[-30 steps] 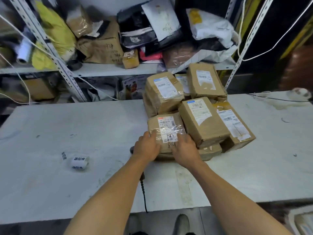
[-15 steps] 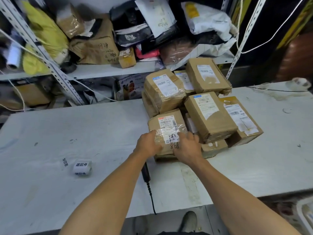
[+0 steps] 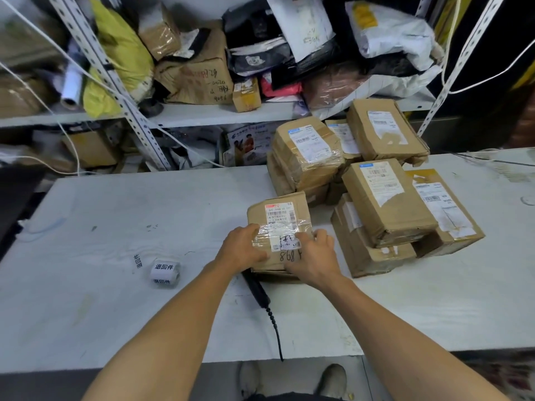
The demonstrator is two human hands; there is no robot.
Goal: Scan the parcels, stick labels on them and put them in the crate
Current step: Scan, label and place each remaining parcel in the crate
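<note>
Both hands sit on one small brown parcel (image 3: 279,230) near the middle of the white bench (image 3: 115,221), just apart from the main heap of parcels (image 3: 376,180) at its right. The left hand (image 3: 241,250) lies over the parcel's near-left corner with fingers curled onto the taped top, and the right hand (image 3: 314,256) grips the near-right edge, its fingers (image 3: 321,235) bent over the side; this two-sided hold looks meant to slide or lift the parcel clear of the heap so it can be handled alone. The parcel lies flat with its printed shipping label (image 3: 279,215) upward, handwritten digits below it, which suits scanning: the barcode faces the person. It rests on another flat box whose edge shows beneath it. A black scanner handle (image 3: 256,286) with a coiled cable (image 3: 275,328) pokes out from under the parcel's near edge toward the bench's front (probably put down within reach for the next scan). A roll of white labels (image 3: 165,272) printed with characters stands well to the left, one loose label beside it, ready for sticking. No crate is in view. Behind, a metal shelf (image 3: 202,114) holds mixed bags and boxes.
</note>
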